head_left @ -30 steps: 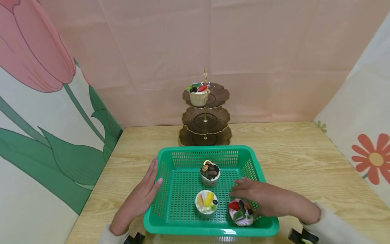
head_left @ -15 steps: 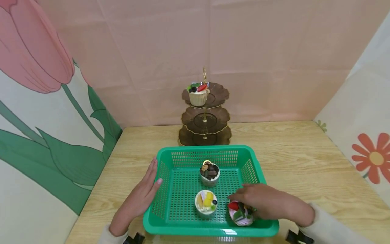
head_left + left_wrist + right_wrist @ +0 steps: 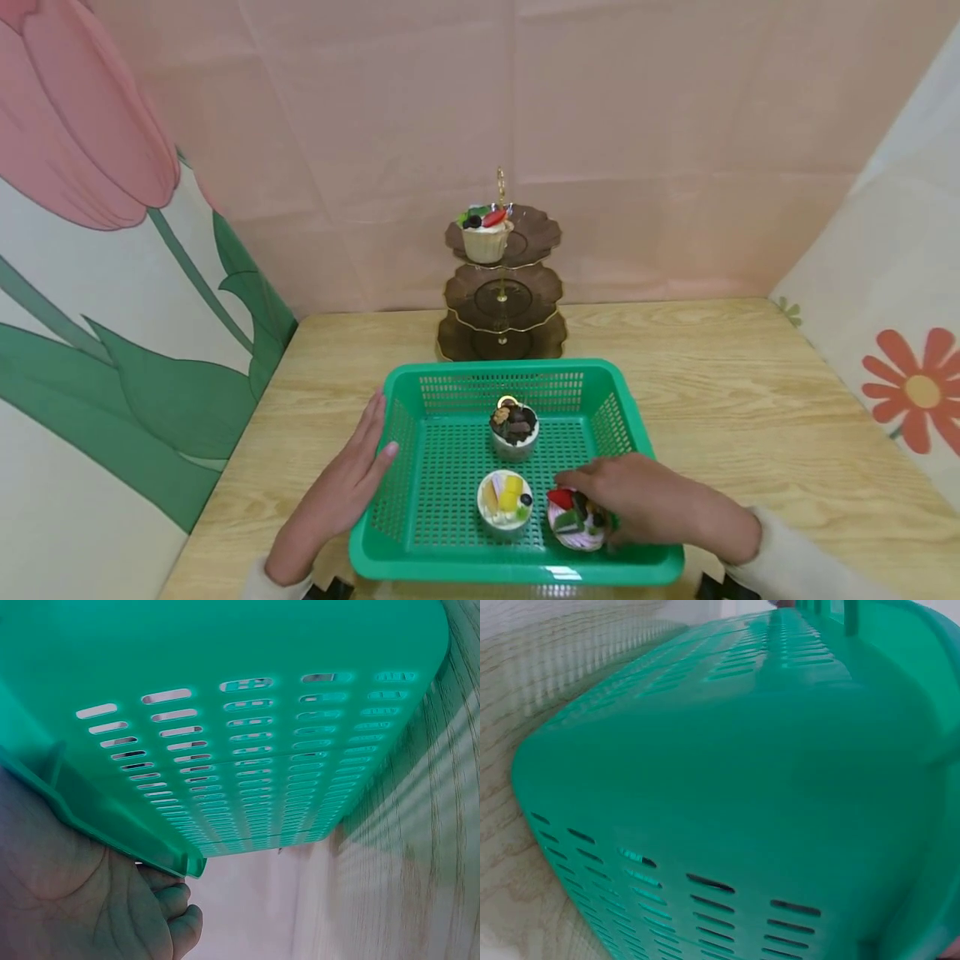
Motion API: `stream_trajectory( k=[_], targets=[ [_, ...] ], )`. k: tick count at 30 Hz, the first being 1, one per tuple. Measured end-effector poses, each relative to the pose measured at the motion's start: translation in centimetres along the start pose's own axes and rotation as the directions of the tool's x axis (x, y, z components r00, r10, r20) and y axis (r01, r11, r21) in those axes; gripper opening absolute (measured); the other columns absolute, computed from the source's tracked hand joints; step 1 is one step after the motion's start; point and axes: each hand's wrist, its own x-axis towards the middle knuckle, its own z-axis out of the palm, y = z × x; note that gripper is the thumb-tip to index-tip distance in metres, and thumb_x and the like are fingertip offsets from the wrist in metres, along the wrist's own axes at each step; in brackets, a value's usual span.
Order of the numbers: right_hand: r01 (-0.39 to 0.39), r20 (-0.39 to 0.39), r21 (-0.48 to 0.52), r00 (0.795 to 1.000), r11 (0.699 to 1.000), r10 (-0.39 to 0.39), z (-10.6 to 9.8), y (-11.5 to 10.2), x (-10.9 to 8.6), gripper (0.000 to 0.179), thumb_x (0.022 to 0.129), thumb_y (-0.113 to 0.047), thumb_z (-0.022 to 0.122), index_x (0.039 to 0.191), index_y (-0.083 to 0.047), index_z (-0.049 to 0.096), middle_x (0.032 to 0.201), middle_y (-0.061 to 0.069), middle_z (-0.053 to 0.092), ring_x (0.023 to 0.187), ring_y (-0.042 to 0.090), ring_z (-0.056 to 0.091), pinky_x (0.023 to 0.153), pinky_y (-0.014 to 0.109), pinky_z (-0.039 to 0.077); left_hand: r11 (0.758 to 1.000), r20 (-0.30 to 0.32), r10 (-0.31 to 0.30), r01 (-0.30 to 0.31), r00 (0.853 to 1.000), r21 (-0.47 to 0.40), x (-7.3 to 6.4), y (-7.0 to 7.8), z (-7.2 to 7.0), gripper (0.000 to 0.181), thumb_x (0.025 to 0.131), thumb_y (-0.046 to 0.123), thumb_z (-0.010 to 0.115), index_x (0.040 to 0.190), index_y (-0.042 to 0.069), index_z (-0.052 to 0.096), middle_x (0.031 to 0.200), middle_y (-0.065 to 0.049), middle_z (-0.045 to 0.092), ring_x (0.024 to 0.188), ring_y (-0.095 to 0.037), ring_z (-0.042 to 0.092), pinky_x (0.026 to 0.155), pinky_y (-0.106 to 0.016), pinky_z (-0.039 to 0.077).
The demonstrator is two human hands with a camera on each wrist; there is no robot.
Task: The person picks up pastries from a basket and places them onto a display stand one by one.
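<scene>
A green plastic basket [image 3: 442, 569] stands on the table with three toy cupcakes in it. My right hand [image 3: 637, 504] reaches over its right side and grips a cupcake with pink cream and a strawberry [image 3: 576, 527] from above and the right, hiding part of it. Left of that one sits a cupcake with yellow fruit cubes [image 3: 505, 502]. Behind it is a chocolate-topped cupcake [image 3: 514, 432]. Against the basket's left rim rests my left hand [image 3: 337, 492], its fingers straight. The left wrist view shows that palm [image 3: 82, 900] touching under the rim.
Behind the basket stands a three-tier brown stand [image 3: 502, 298] with gold edges. On its top tier, at the left, is a fruit-topped cupcake [image 3: 486, 242]. A pink backdrop [image 3: 637, 150] hangs behind the wooden table [image 3: 735, 392].
My right hand has lowered onto the pink-cream cupcake, its fingers have closed around it, and the cupcake has shifted slightly left. My left hand stays at the basket's rim.
</scene>
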Motion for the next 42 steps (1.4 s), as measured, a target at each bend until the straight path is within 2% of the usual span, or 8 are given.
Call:
stream_trajectory(
  k=[5,11,18,25,29,33,39,42],
  targets=[
    [0.005,-0.02,0.011,1.0,1.0,-0.005,0.2,0.1,0.2,0.067,0.072,-0.032,0.093,0.13,-0.015,0.065,0.106,-0.011,0.069,0.085,0.001,0.058,0.071,0.036,0.054,1.0,-0.004,-0.003,0.003,1.0,-0.012,-0.1,0.1,-0.2,0.064,0.113,0.029,0.036,0.164,0.012,0.002,0.17,0.004,-0.008,0.155,-0.025,0.007,0.119,-0.057,0.021],
    [0.057,-0.098,0.145,0.994,0.988,-0.043,0.0,0.6,-0.2,0.064,0.076,-0.031,0.09,0.131,-0.013,0.062,0.116,-0.01,0.066,0.091,-0.002,0.06,0.075,0.03,0.056,1.0,-0.009,0.003,-0.003,1.0,-0.012,-0.1,0.1,0.0,0.063,0.113,0.028,0.035,0.164,0.011,0.004,0.17,0.003,-0.007,0.155,-0.025,0.008,0.119,-0.056,0.021],
    [0.011,-0.167,0.284,0.985,0.959,0.038,-0.3,0.6,-0.4,0.072,0.078,-0.031,0.088,0.138,-0.007,0.056,0.119,-0.004,0.067,0.096,0.002,0.061,0.075,0.025,0.056,1.0,-0.016,0.007,-0.007,1.0,0.0,0.0,0.0,-0.1,0.062,0.113,0.028,0.036,0.164,0.011,0.004,0.17,0.004,-0.006,0.155,-0.024,0.008,0.119,-0.055,0.021],
    [0.063,-0.328,0.386,0.942,0.92,0.073,0.0,0.8,-0.7,0.07,0.079,-0.033,0.089,0.137,-0.011,0.057,0.117,-0.008,0.067,0.102,0.011,0.064,0.081,0.034,0.058,1.0,-0.016,0.006,-0.006,1.0,0.003,-0.1,0.0,0.0,0.062,0.113,0.028,0.036,0.165,0.013,0.005,0.17,0.005,-0.006,0.155,-0.025,0.009,0.119,-0.056,0.021],
    [0.031,-0.381,0.375,0.916,0.927,0.123,-0.5,0.9,-1.0,0.071,0.079,-0.036,0.089,0.137,-0.01,0.059,0.12,-0.005,0.069,0.107,0.016,0.066,0.084,0.039,0.058,1.0,-0.016,0.008,-0.008,1.0,-0.004,-0.2,-0.1,0.1,0.062,0.113,0.027,0.035,0.165,0.013,0.004,0.17,0.005,-0.007,0.155,-0.025,0.009,0.119,-0.056,0.021],
    [0.01,-0.417,0.365,0.896,0.931,0.154,-1.3,0.9,-1.2,0.07,0.077,-0.03,0.09,0.137,-0.009,0.06,0.119,-0.003,0.07,0.105,0.017,0.067,0.081,0.033,0.057,1.0,-0.018,0.008,-0.008,1.0,-0.003,-0.2,-0.1,0.2,0.062,0.113,0.028,0.035,0.165,0.013,0.004,0.17,0.005,-0.007,0.155,-0.025,0.009,0.119,-0.056,0.021],
    [0.03,-0.503,0.369,0.847,0.929,0.173,-2.3,1.4,-1.2,0.069,0.074,-0.023,0.092,0.134,-0.016,0.059,0.111,-0.009,0.068,0.099,0.012,0.066,0.077,0.03,0.056,1.0,-0.021,0.003,-0.003,1.0,-0.001,-0.2,-0.1,0.2,0.062,0.113,0.029,0.036,0.164,0.012,0.005,0.17,0.006,-0.006,0.155,-0.024,0.008,0.119,-0.055,0.021],
    [0.037,-0.515,0.388,0.837,0.921,0.184,-3.0,1.6,-1.2,0.068,0.074,-0.024,0.092,0.133,-0.018,0.057,0.108,-0.01,0.066,0.098,0.012,0.066,0.078,0.031,0.057,1.0,-0.024,0.005,-0.005,1.0,-0.001,-0.1,-0.1,0.2,0.062,0.113,0.029,0.036,0.164,0.012,0.005,0.17,0.006,-0.006,0.155,-0.023,0.008,0.119,-0.055,0.021]
  ],
)
